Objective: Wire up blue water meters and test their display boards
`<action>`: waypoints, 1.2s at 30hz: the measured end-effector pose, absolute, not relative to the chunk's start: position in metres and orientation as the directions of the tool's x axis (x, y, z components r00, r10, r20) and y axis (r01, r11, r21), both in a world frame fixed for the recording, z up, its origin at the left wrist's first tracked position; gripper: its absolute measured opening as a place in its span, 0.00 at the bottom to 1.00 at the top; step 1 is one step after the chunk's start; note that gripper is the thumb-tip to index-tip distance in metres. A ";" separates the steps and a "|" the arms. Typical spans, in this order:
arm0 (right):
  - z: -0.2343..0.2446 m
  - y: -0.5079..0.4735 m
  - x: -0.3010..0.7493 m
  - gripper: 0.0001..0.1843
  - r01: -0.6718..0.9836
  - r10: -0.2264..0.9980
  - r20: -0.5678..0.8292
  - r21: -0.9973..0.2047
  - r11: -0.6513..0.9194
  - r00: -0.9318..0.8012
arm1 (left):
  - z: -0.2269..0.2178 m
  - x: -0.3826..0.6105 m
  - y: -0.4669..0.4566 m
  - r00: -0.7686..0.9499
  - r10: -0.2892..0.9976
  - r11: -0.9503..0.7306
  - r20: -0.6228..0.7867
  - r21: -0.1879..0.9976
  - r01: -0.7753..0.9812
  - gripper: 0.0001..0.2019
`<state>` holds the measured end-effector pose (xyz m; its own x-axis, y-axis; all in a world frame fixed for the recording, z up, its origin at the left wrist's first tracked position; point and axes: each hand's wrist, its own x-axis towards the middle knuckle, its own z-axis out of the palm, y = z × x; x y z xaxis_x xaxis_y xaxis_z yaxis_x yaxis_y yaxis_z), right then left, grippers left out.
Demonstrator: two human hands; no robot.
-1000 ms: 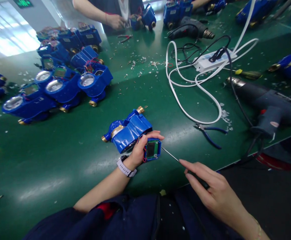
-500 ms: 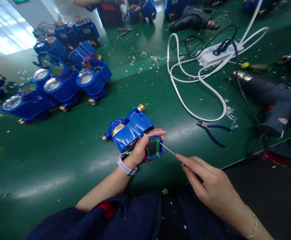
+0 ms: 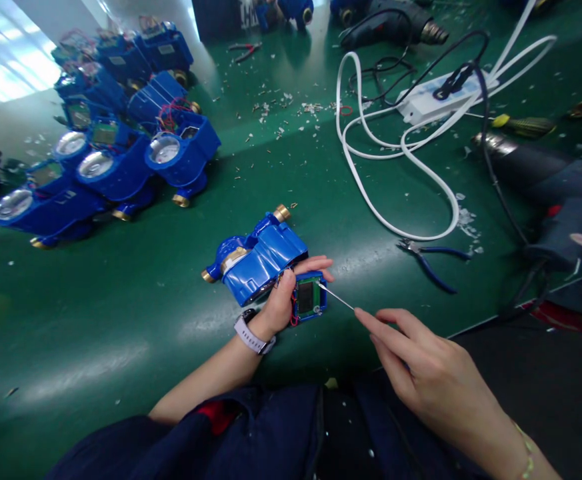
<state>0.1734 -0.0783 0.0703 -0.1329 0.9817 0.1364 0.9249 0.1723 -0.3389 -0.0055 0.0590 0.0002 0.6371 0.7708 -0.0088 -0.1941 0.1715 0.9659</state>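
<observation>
My left hand (image 3: 279, 305) is closed on a small blue-cased circuit board module (image 3: 306, 298) with a dark display and red wires at its left edge. Directly behind that hand, a blue water meter (image 3: 263, 260) with brass pipe ends lies on its side. My right hand (image 3: 428, 373) grips a screwdriver (image 3: 338, 297); its thin metal shaft shows, while the handle is hidden inside the hand. The shaft's tip meets the module's upper right corner. A clear round bit sits at the board's lower right corner.
Several blue meters (image 3: 115, 170) crowd the left side of the green table (image 3: 171, 280). To the right lie blue-handled cutters (image 3: 433, 263), a heat gun (image 3: 545, 180), a yellow-black screwdriver (image 3: 523, 125) and a white power strip (image 3: 443, 97) with looped cable. Small screws and scraps (image 3: 281, 107) litter the table's far part.
The view has shifted slightly. My right hand has moved a little right and down, its fingers more spread, with the shaft's tip still at the module's corner. My left hand keeps its hold.
</observation>
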 end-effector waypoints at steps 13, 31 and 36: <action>0.091 -0.064 0.174 0.21 0.940 0.947 0.170 -0.164 0.299 -0.271 | -0.001 -0.005 0.056 0.611 0.791 0.165 -0.025 0.971 -0.174 0.34; 0.122 -0.020 0.195 0.20 0.865 0.870 -0.064 -0.163 0.474 -0.489 | -0.002 -0.004 0.051 0.603 0.798 0.107 0.017 0.980 -0.170 0.25; 0.110 -0.013 0.220 0.24 0.755 0.755 -0.029 -0.051 0.653 -0.655 | 0.000 -0.003 0.051 0.601 0.798 0.064 0.050 0.984 -0.167 0.25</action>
<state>0.2201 -0.0134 0.1102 -0.6550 0.7550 -0.0294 0.7554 0.6533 -0.0510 -0.0035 0.0508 0.0001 0.6007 0.7979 0.0499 -0.1668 0.0641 0.9839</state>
